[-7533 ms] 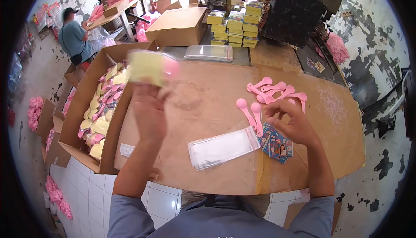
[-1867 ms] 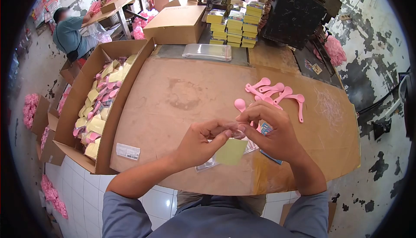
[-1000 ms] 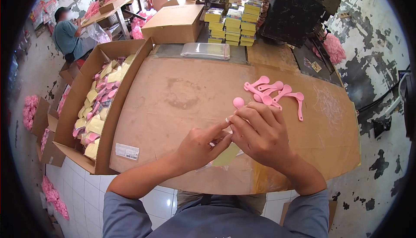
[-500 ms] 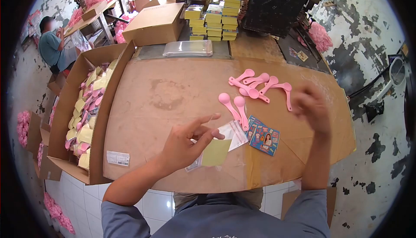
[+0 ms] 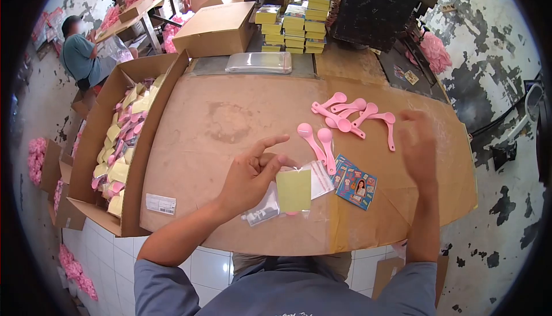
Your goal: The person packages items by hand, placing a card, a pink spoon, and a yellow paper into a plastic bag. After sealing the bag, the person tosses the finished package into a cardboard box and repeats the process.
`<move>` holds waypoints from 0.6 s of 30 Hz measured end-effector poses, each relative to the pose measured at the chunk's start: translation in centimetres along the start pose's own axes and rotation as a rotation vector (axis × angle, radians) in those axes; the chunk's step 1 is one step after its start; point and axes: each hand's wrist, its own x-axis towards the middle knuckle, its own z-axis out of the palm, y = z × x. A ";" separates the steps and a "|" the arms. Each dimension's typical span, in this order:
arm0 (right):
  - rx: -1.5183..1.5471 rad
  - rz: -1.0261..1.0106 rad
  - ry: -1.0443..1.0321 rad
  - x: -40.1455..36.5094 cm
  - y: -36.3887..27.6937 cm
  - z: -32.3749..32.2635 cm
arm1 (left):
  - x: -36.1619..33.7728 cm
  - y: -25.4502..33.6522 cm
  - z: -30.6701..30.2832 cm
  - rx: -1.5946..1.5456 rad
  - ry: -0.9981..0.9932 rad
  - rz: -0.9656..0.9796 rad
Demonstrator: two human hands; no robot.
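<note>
My left hand pinches the top edge of a clear plastic packet between thumb and fingers, its index finger stretched out above. Inside the packet shows a pale yellow card, with a bit of pink at its lower edge. Under and beside it lie clear plastic bags on the cardboard-covered table. Smeared by motion, my right hand is raised at the right, nearest to the pink measuring spoons. Two more pink spoons lie closer to the left hand. Blue printed cards rest fanned between the hands.
A long cardboard box of filled packets stands along the table's left side. At the back are a closed carton, a clear plastic case, stacked card bundles and a black box. A person sits at the far left.
The packet in my left hand has turned to show the yellow card more squarely. My right hand stays raised and blurred at the right. The whole view has shifted slightly.
</note>
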 end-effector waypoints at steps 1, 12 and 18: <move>0.157 -0.036 -0.130 -0.3 -1.6 1.4 | 0.0 -0.1 -0.1 -0.004 -0.009 -0.017; 1.069 0.273 -0.822 -2.5 -7.7 9.1 | -0.2 -0.1 -0.3 -0.076 -0.003 -0.052; 1.200 0.360 -0.729 -2.9 -6.9 9.3 | 0.0 -1.2 -0.1 -0.119 -0.019 -0.076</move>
